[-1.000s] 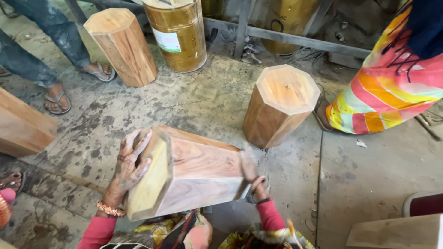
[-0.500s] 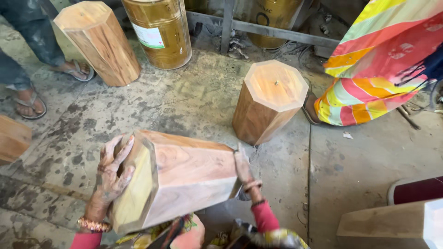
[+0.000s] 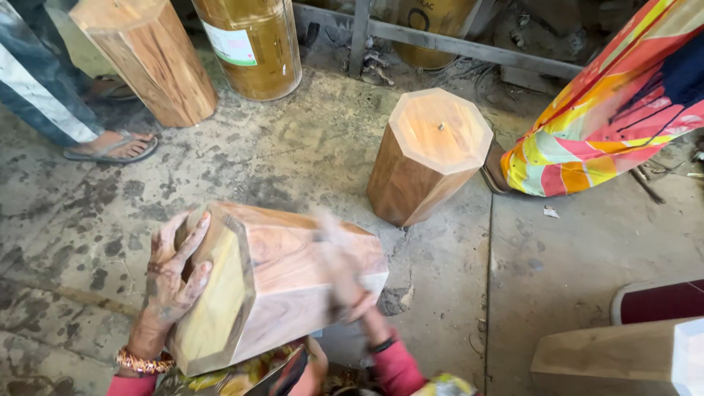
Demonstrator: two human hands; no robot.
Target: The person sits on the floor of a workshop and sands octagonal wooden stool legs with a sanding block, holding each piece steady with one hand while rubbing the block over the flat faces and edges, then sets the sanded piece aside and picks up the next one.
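Octagonal wooden block [image 3: 293, 282]: lies on its side, low over the concrete floor [image 3: 293, 158], head view.
Left hand [image 3: 174, 282]: fingers spread flat against the block's pale end face.
Right hand [image 3: 345, 279]: motion-blurred on the block's upper side; grip cannot be told.
Upright octagonal block [image 3: 429, 158]: stands near, apart.

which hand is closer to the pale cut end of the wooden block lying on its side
Left. The left hand lies flat against the block's pale end face; the right hand, blurred, is on the block's long side, farther from that end.
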